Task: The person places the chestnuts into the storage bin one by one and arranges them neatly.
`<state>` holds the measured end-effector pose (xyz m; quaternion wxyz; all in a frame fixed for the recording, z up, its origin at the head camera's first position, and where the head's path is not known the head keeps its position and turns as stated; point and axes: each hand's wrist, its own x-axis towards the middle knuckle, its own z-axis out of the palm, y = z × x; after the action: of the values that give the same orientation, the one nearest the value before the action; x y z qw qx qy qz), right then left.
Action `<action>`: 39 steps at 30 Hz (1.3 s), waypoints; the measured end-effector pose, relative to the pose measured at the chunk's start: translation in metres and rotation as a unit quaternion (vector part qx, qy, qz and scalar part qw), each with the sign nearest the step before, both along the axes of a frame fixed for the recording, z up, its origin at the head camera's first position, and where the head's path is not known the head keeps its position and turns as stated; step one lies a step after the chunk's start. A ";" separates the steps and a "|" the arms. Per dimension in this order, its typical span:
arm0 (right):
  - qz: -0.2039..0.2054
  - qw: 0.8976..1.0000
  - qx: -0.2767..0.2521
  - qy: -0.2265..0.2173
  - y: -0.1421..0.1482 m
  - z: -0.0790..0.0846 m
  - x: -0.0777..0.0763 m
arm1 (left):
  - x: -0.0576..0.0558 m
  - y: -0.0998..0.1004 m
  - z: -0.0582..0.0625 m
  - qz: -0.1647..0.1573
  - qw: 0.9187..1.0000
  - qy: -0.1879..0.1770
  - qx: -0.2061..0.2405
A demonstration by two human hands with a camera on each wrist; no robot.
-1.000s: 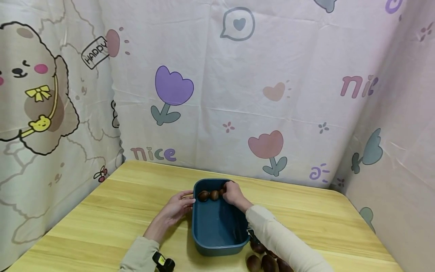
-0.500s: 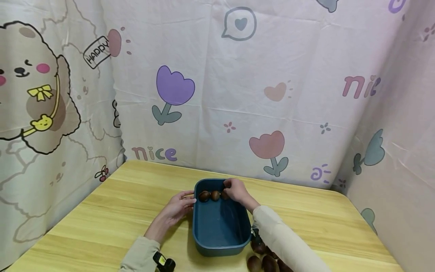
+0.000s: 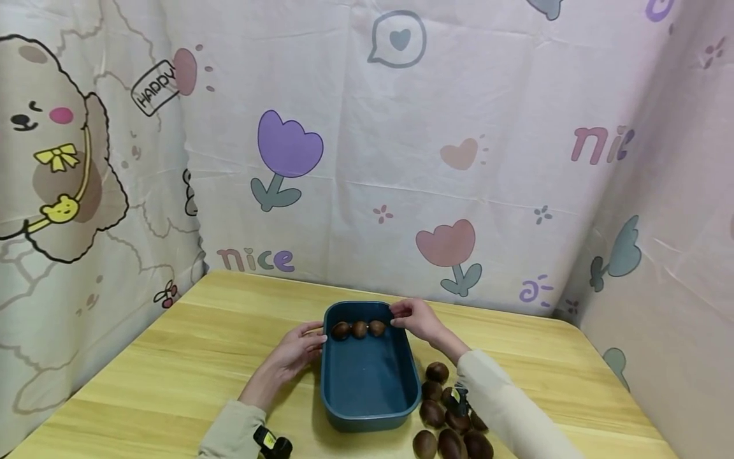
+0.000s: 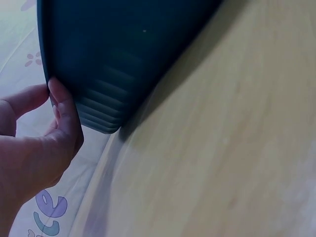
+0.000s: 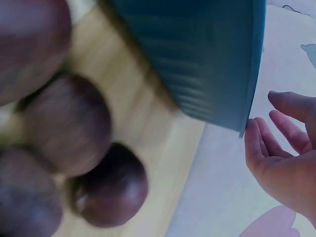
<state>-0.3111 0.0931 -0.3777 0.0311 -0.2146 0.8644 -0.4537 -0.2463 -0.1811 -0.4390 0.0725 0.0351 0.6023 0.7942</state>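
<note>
A dark blue, deep rectangular container [image 3: 367,382] stands on the table in the head view. Inside, three brown chestnuts [image 3: 359,329] lie in a row along the far wall. My left hand [image 3: 298,350] holds the container's left rim between thumb and fingers; the left wrist view has the thumb at the edge and a finger against the outer wall. Beside the far right corner, my right hand [image 3: 417,319] holds nothing, its fingers loosely bent. In the right wrist view a fingertip is at or very near the rim. More chestnuts [image 3: 432,413] lie right of the container, partly under the right sleeve.
The light wooden table [image 3: 246,319] extends on both sides of the container. Behind it hangs a printed cloth [image 3: 367,127], with more cloth at the left and right. Black devices are strapped to both wrists.
My right hand has let go of the third chestnut and moved out of the container to its right rim. More of the loose chestnuts show. The left hand keeps its place.
</note>
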 end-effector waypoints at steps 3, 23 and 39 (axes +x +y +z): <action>0.007 1.000 -0.006 -0.005 0.012 -0.001 0.005 | 0.000 -0.001 0.000 0.000 1.000 0.000 0.001; 0.116 0.989 0.034 -0.090 0.098 -0.037 0.018 | 0.000 -0.001 -0.002 -0.001 1.000 -0.002 0.008; 0.124 0.987 0.061 -0.082 0.111 -0.046 0.024 | 0.000 0.001 0.000 -0.002 1.000 -0.004 0.011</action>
<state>-0.2874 0.2043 -0.4237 0.1709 -0.2795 0.8517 -0.4090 -0.2462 -0.1804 -0.4393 0.0765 0.0335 0.5935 0.8005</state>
